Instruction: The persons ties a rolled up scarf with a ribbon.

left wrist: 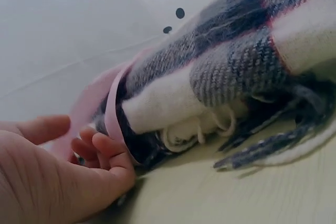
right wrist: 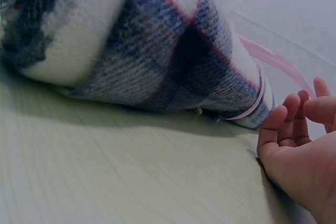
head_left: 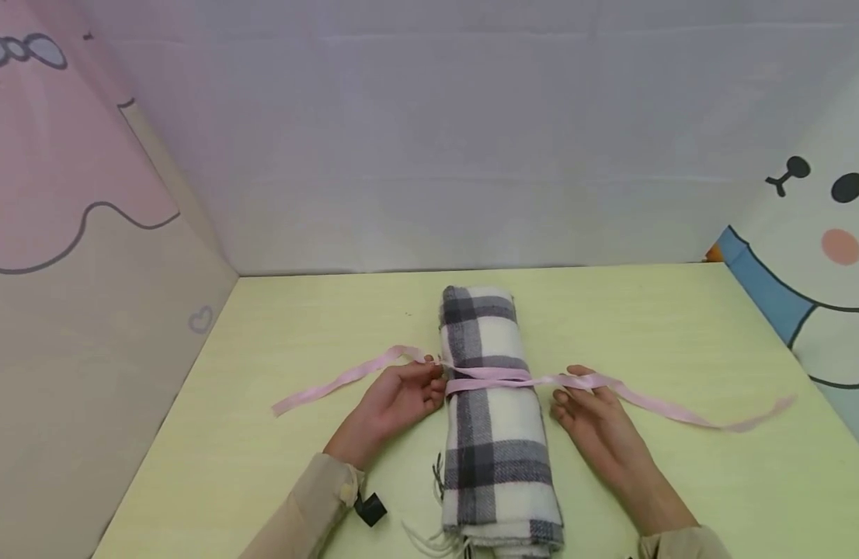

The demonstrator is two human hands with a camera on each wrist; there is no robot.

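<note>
A rolled grey-and-white plaid scarf (head_left: pixel 495 419) lies lengthwise on the pale green table (head_left: pixel 681 481). A pink ribbon (head_left: pixel 485 377) goes round its middle and crosses on top. My left hand (head_left: pixel 429 384) sits against the roll's left side and pinches the ribbon where the left tail (head_left: pixel 332 384) starts. In the left wrist view its curled fingers (left wrist: pixel 97 142) touch the ribbon (left wrist: pixel 113 114) at the scarf (left wrist: pixel 220 61). My right hand (head_left: pixel 569 388) rests at the right side with the ribbon between thumb and fingers. The right wrist view shows this hand (right wrist: pixel 296 111) beside the scarf (right wrist: pixel 157 51).
The ribbon's right tail (head_left: pixel 702 419) trails across the table toward the right. Scarf fringe (head_left: pixel 429 536) hangs near the front edge. Cartoon-printed panels (head_left: pixel 87 310) stand at left and right, and a grey wall (head_left: pixel 436 155) closes the back. A small black tag (head_left: pixel 370 508) hangs from the left sleeve.
</note>
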